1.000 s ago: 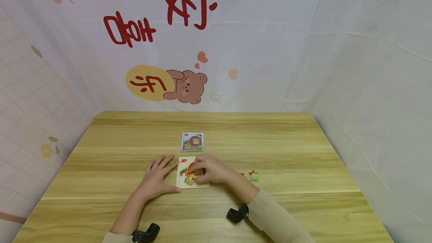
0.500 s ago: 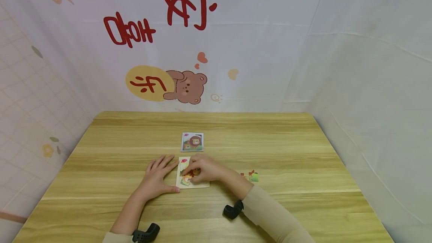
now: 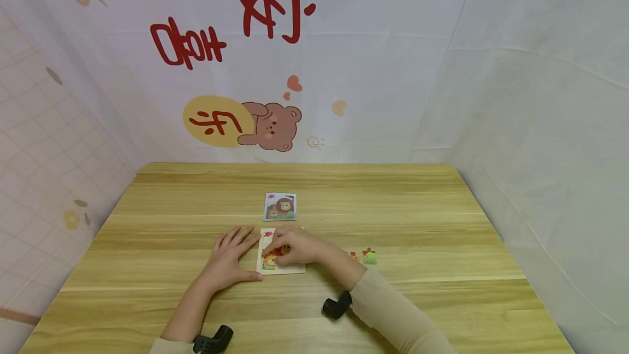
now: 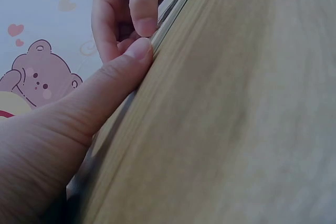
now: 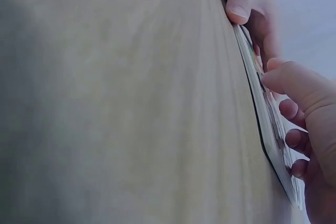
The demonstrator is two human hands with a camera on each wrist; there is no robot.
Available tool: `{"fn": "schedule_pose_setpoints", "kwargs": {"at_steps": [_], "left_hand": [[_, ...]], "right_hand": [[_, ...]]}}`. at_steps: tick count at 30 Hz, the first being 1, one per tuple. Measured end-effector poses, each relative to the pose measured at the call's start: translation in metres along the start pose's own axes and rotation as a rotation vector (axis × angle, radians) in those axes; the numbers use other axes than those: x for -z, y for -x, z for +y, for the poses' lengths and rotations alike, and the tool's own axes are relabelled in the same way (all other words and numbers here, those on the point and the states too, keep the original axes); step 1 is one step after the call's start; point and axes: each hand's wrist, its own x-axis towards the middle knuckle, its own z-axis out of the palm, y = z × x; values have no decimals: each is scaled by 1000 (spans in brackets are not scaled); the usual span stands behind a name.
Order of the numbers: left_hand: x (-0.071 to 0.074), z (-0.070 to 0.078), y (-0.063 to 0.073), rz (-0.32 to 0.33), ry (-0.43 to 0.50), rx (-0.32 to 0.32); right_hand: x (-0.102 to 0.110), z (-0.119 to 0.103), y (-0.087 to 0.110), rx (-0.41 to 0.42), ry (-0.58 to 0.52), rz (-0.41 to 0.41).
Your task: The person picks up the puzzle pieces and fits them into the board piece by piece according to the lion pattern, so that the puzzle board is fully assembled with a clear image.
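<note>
In the head view a small jigsaw puzzle board (image 3: 292, 270) with a pale frame lies on the table, partly filled with lion-picture pieces. My left hand (image 3: 227, 261) rests flat to its left, fingers spread, thumb at the board's lower left corner. Over the board, my right hand (image 3: 301, 246) holds a puzzle piece (image 3: 268, 261) by thumb and index finger at the lower left of the picture. Its other fingers are curled and hide much of the board's right side. The right wrist view shows the right thumb (image 5: 281, 78) right at the pieces on the board (image 5: 262, 124).
A lion picture card (image 3: 280, 207) lies just behind the board. Loose puzzle pieces (image 3: 369, 256) lie to the right, beyond the right forearm. The wooden table (image 3: 417, 206) ends at a white printed cloth (image 3: 373, 59) at the back and sides.
My right hand has shifted slightly left over the board. The piece under its fingers has turned from tilted to lined up with the lower left of the frame. My left hand stays put.
</note>
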Motion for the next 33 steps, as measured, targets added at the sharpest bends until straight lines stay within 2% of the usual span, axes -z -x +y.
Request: {"fn": "schedule_pose_setpoints", "kwargs": {"at_steps": [7, 12, 19, 33], "left_hand": [[1, 1, 0, -11, 3, 1], [2, 2, 0, -7, -2, 0], [1, 1, 0, -7, -5, -3], [0, 1, 0, -9, -2, 4]], "right_hand": [[-3, -1, 7, -66, -82, 78], [-6, -4, 10, -121, -14, 134], [-11, -11, 10, -139, 89, 120], [-19, -16, 8, -220, 97, 151]]}}
